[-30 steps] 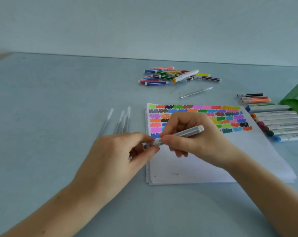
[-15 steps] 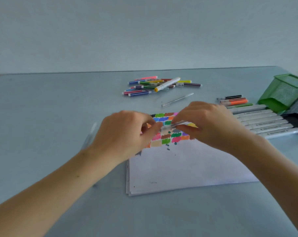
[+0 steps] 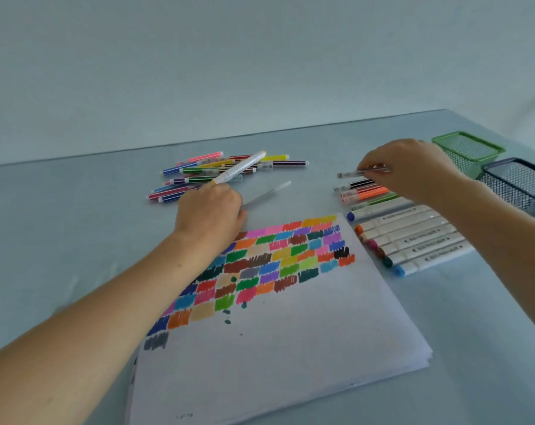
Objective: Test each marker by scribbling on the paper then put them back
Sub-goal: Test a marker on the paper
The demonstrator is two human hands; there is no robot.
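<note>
The hands have parted since a moment ago, when both held one clear pen over the paper; now the right hand pinches that clear pen and holds it just above the small row of thin markers on the right, beside the thick white markers; the left hand reaches toward the loose pile of markers at the back, its fingers hidden, so its grip cannot be told; another clear pen lies just beside it; judging by this, one pen is tested and going back, the next about to be picked; the paper's upper part is filled with colour patches.
</note>
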